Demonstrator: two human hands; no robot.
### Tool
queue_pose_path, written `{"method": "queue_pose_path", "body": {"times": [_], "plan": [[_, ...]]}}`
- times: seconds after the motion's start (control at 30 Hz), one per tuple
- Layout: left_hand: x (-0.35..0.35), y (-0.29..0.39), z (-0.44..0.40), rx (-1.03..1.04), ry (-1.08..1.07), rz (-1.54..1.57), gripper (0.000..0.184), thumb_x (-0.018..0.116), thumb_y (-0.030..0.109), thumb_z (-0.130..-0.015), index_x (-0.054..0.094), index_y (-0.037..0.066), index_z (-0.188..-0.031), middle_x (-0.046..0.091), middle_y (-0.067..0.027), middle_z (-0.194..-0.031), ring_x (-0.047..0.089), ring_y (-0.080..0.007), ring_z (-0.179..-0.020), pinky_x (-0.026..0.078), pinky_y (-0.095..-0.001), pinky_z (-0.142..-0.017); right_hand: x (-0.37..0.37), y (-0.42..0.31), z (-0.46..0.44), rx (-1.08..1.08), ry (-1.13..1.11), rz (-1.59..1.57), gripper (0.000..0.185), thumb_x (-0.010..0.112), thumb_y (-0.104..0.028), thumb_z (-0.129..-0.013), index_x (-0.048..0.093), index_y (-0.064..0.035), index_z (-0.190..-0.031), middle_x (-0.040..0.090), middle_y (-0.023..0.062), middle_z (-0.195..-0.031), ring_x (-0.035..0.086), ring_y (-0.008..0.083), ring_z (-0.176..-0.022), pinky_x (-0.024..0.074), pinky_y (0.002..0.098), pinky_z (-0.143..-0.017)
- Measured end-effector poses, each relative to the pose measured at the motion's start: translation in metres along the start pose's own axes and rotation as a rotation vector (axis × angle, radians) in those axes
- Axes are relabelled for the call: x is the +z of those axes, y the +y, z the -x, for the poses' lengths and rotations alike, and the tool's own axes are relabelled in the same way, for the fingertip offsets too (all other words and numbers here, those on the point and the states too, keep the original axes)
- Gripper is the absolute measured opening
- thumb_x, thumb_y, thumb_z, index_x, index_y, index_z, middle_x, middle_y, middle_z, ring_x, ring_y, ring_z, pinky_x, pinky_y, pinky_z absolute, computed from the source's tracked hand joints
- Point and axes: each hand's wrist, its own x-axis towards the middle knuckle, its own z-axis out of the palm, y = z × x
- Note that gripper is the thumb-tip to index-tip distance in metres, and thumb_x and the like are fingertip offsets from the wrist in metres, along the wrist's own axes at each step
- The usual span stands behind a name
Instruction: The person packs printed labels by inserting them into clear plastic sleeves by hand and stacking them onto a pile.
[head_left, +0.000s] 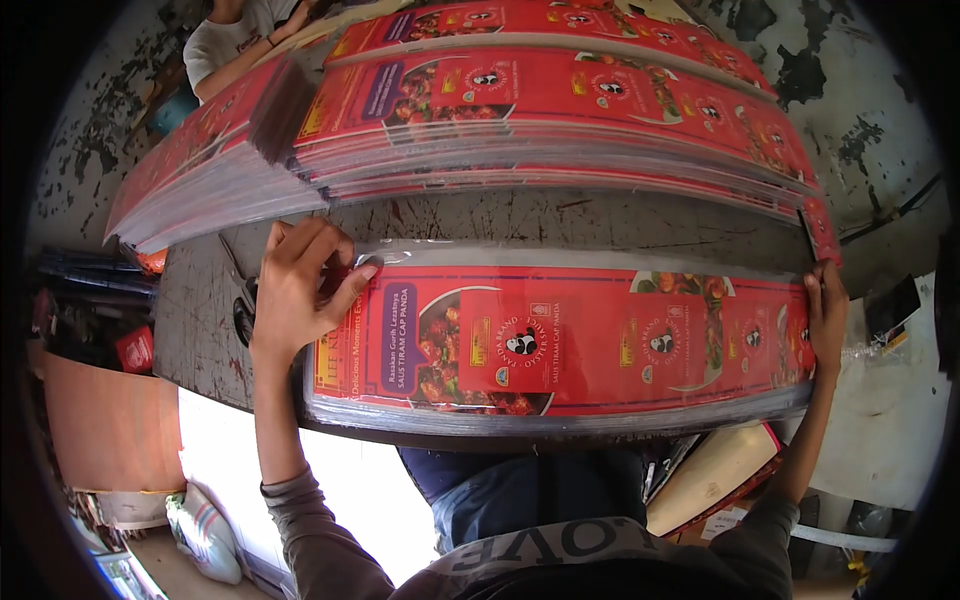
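Observation:
In front of me lies a stack of red printed plastic sheets with a clear border, showing food pictures and panda logos. My left hand is at its far left corner, thumb and curled fingers closed on the clear plastic edge. At the right end, my right hand rests against the stack's edge with its fingers bent. A slim dark tool points away from these fingers; its kind is unclear. Beside my left wrist, partly hidden, lie scissors with black handles.
Tall piles of similar red sheets stand across the far side of the scratched dark table. Another pile sits at the far left. Behind it is another person in a white shirt. A white sack lies on the floor at left.

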Motion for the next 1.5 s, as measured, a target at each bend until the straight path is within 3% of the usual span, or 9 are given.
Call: {"method": "queue_pose_path", "body": {"times": [0.33,0.53,0.63,0.73,0.8,0.9,1.03,1.13,1.5], "plan": [[-0.003,-0.001,-0.002,-0.018,0.085,0.096,0.026,0.065,0.02,-0.064,0.045,0.003,-0.059,0.045,-0.0062,-0.06,0.047,-0.0214,-0.06,0.035,-0.0317,-0.06,0.0,0.002,0.003,-0.007,0.076,0.017,0.021,0.038,-0.02,-0.087,0.04,0.0,-0.08,0.039,0.0154,-0.068,0.037,0.0268,-0.06,0.0358,0.029,-0.06],[-0.003,-0.002,0.003,-0.315,-0.034,0.23,0.028,0.065,0.018,-0.068,0.044,0.002,-0.059,0.044,-0.0065,-0.057,0.046,-0.015,-0.053,0.035,-0.0253,-0.049,-0.001,0.001,0.003,0.003,0.085,0.028,0.026,0.036,-0.024,-0.088,0.04,0.0001,-0.079,0.04,0.0156,-0.069,0.04,0.0279,-0.062,0.0357,0.0297,-0.061],[-0.002,-0.013,0.01,-0.389,-0.089,0.386,0.026,0.062,0.018,-0.073,0.044,0.003,-0.062,0.048,-0.0048,-0.062,0.045,-0.0112,-0.056,0.037,-0.0241,-0.051,0.0,-0.003,0.001,-0.009,0.096,0.049,0.028,0.035,-0.026,-0.088,0.04,0.0002,-0.078,0.04,0.0154,-0.069,0.04,0.0279,-0.063,0.0355,0.0301,-0.061],[0.001,-0.017,0.011,-0.406,-0.058,0.949,0.031,0.065,0.024,-0.07,0.045,0.003,-0.079,0.053,-0.0071,-0.071,0.051,-0.0121,-0.063,0.041,-0.0228,-0.054,-0.001,0.002,0.002,-0.015,0.062,0.048,0.029,0.035,-0.027,-0.088,0.039,0.0003,-0.078,0.039,0.015,-0.069,0.04,0.0271,-0.063,0.0353,0.0301,-0.061],[-0.001,-0.012,0.008,-0.468,-0.077,1.282,0.064,0.069,0.032,-0.063,0.035,-0.001,-0.107,0.055,-0.0131,-0.078,0.056,-0.0173,-0.071,0.044,-0.0237,-0.061,-0.001,0.004,0.003,-0.016,0.02,0.035,0.03,0.035,-0.027,-0.088,0.039,0.0003,-0.078,0.039,0.0148,-0.069,0.04,0.0265,-0.063,0.0351,0.0299,-0.061],[-0.007,-0.019,0.01,-0.532,-0.109,1.535,0.094,0.07,0.038,-0.056,0.018,-0.005,-0.122,0.056,-0.0179,-0.082,0.058,-0.0216,-0.076,0.046,-0.028,-0.07,-0.001,0.006,0.003,-0.006,0.016,0.026,0.029,0.034,-0.027,-0.088,0.039,0.0001,-0.078,0.038,0.0145,-0.069,0.039,0.0256,-0.063,0.0348,0.0292,-0.062],[0.001,-0.022,0.014,-0.355,-0.035,2.007,0.106,0.07,0.042,-0.059,0.005,-0.005,-0.129,0.055,-0.0241,-0.094,0.058,-0.0262,-0.088,0.048,-0.0335,-0.076,-0.002,0.003,0.004,-0.011,0.033,0.029,0.027,0.033,-0.025,-0.088,0.04,0.0001,-0.08,0.039,0.0146,-0.071,0.04,0.026,-0.065,0.0351,0.0292,-0.062],[0.01,-0.03,0.03,-0.091,-0.146,2.391,0.098,0.067,0.039,-0.066,0.007,-0.005,-0.129,0.048,-0.0238,-0.112,0.05,-0.0268,-0.103,0.043,-0.0355,-0.084,-0.001,0.0,0.004,-0.015,0.062,0.032,0.026,0.033,-0.023,-0.088,0.04,0.0002,-0.081,0.039,0.0146,-0.071,0.04,0.0267,-0.065,0.0352,0.0293,-0.063],[0.032,-0.067,0.091,-0.179,-0.123,2.364,0.084,0.062,0.031,-0.072,0.012,-0.004,-0.129,0.038,-0.0206,-0.122,0.042,-0.0252,-0.112,0.035,-0.0365,-0.092,-0.006,0.0,0.003,-0.004,-0.004,0.048,0.021,0.037,-0.02,-0.087,0.044,-0.0002,-0.085,0.044,0.0138,-0.074,0.044,0.0272,-0.067,0.0366,0.0304,-0.065]]}}
